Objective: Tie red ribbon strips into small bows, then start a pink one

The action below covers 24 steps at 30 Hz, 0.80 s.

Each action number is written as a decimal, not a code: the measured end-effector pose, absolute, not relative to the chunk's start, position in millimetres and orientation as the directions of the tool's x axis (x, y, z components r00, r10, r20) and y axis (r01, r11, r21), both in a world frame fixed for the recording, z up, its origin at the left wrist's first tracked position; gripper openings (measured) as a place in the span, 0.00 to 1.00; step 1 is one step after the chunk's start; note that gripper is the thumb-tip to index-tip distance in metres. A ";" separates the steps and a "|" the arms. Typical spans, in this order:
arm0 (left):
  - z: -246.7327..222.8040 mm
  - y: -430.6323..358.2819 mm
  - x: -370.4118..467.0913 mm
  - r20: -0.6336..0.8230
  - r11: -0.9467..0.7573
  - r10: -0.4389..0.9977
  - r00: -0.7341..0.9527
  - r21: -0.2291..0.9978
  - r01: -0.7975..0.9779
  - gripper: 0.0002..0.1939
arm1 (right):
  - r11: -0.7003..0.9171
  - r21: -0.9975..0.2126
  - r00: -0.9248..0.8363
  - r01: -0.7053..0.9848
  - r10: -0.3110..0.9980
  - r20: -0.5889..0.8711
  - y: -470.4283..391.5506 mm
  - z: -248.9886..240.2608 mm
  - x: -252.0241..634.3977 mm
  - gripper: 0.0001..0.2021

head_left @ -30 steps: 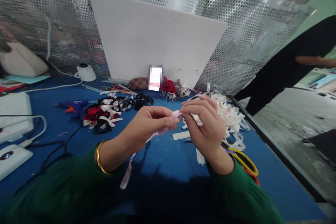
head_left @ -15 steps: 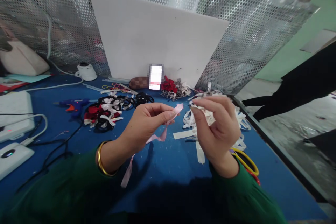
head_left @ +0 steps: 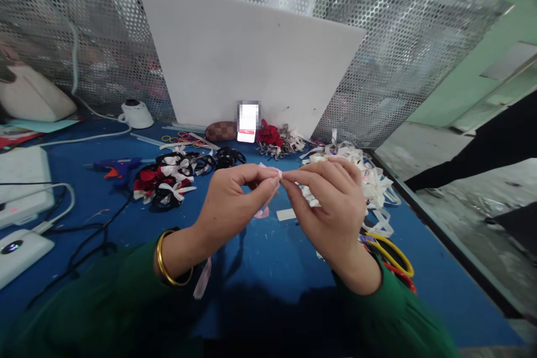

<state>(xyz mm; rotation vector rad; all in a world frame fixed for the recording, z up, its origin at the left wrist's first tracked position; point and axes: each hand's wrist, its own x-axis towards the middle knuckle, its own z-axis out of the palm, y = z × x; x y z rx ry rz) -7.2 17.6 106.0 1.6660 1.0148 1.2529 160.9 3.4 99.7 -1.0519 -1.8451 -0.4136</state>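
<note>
A pink ribbon (head_left: 262,213) is pinched between the thumb and fingers of my left hand (head_left: 235,201), with its tail hanging below toward the wrist. The fingertips of my right hand (head_left: 329,201) are pinched on the ribbon's upper end, touching my left fingertips. Much of the ribbon is hidden behind my left hand. To the right, beyond my right hand, lies a pile of white ribbon strips (head_left: 375,184). Scissors with yellow handles (head_left: 394,254) lie beside my right wrist.
On the left of the blue table (head_left: 260,268) are a glue gun (head_left: 121,168), black, red and white bows (head_left: 168,179), cables and white power devices (head_left: 25,251). A lit phone (head_left: 247,122) leans against a white board (head_left: 255,50). A person's dark-clothed leg (head_left: 474,148) shows at right.
My right hand has moved left and its fingertips have closed on the ribbon's end at my left fingertips. The person at the right has shifted.
</note>
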 end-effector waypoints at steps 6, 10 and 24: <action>102.0 17.1 -5.8 0.404 -0.428 0.903 0.144 0.875 0.227 0.07 | 0.567 -0.080 -0.226 0.820 0.448 0.865 2.2 98.7 156.3 0.05; 101.2 18.8 -5.4 0.432 -0.452 0.892 0.137 0.870 0.198 0.07 | 0.555 -0.044 -0.219 0.830 0.398 0.891 2.2 97.1 152.7 0.05; 103.2 19.6 -6.9 0.250 -0.266 0.945 0.212 0.963 0.052 0.07 | 0.584 -0.624 0.003 0.519 0.729 0.685 5.1 100.7 154.7 0.07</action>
